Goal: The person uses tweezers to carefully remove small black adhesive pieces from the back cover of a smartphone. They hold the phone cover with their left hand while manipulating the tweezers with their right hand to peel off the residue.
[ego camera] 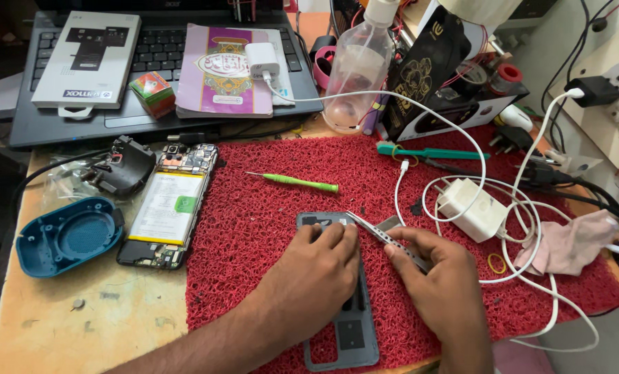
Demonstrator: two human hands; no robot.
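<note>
A grey phone back cover (354, 331) lies inside up on the red mat (268, 228). My left hand (316, 273) presses flat on its upper part and holds it down. Metal tweezers (385, 237) are pinched in my right hand (437, 277), their tips touching the cover's top edge near the camera cutout. To the left, an opened phone (164, 204) with its battery and circuit board showing rests partly on the wooden table.
A green screwdriver (297, 182) and a teal tool (430, 152) lie on the mat. White chargers and cables (472, 208) and a pink cloth (572, 242) sit at the right. A blue speaker shell (67, 235), laptop (157, 62), booklet and plastic bottle (358, 66) stand behind.
</note>
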